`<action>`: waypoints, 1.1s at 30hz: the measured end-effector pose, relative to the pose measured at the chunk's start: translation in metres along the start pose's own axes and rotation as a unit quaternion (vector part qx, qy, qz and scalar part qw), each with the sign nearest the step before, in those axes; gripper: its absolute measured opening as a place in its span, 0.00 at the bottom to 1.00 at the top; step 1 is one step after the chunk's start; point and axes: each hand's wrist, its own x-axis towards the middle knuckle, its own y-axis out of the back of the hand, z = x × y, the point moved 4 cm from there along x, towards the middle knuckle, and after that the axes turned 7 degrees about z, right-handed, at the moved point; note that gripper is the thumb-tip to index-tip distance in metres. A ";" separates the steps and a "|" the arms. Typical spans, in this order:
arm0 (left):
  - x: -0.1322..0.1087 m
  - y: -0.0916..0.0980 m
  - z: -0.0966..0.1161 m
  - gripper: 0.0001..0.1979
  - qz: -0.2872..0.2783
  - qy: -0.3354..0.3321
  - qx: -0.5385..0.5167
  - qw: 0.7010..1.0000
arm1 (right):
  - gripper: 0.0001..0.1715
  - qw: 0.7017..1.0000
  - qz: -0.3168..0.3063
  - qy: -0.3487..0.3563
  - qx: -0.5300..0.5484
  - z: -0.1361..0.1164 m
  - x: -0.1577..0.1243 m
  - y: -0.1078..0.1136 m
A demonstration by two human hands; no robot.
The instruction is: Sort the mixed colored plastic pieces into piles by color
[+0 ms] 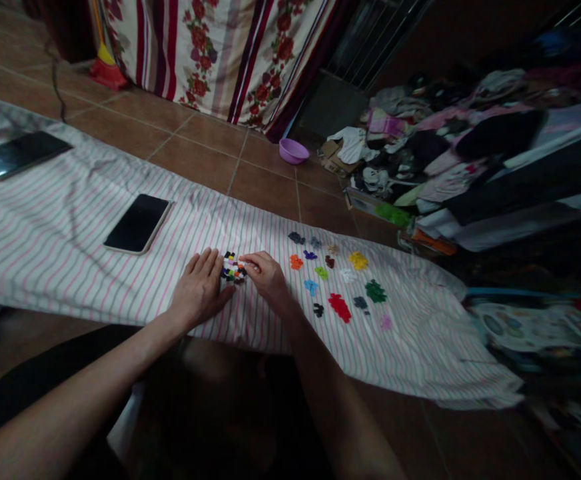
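A small cluster of mixed-colour pieces (pixel 230 272), black, white, orange and green among them, lies on the striped cloth (pixel 250 230). My left hand (pixel 198 287) rests flat at its left side, fingers stretched out and the thumb along the near edge. From the right, my right hand (pixel 269 279) reaches to the cluster with thumb and forefinger pinched together. Whatever sits in that pinch is too small to make out. Right of this hand are sorted piles of tiny pieces, including an orange pile (pixel 296 262), a red pile (pixel 340 307) and a green pile (pixel 375 291).
A phone (pixel 138 224) lies left of my hands, and a dark tablet-like device (pixel 20 155) is farther left. Beyond the cloth's far edge, a purple basin (pixel 293 151) stands on the tiled floor. Heaped clothes (pixel 435 147) fill the right side.
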 end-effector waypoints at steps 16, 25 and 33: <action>0.001 0.001 -0.001 0.29 -0.008 0.001 0.005 1.000 | 0.05 0.997 0.082 -0.005 -0.009 -0.007 -0.013 0.008; 0.001 0.000 -0.001 0.28 -0.003 0.000 0.008 1.000 | 0.05 0.994 0.101 -0.035 -0.005 -0.007 -0.024 0.015; 0.001 0.000 -0.001 0.30 -0.022 0.008 0.002 1.000 | 0.06 0.993 0.092 -0.070 -0.011 -0.002 -0.037 0.030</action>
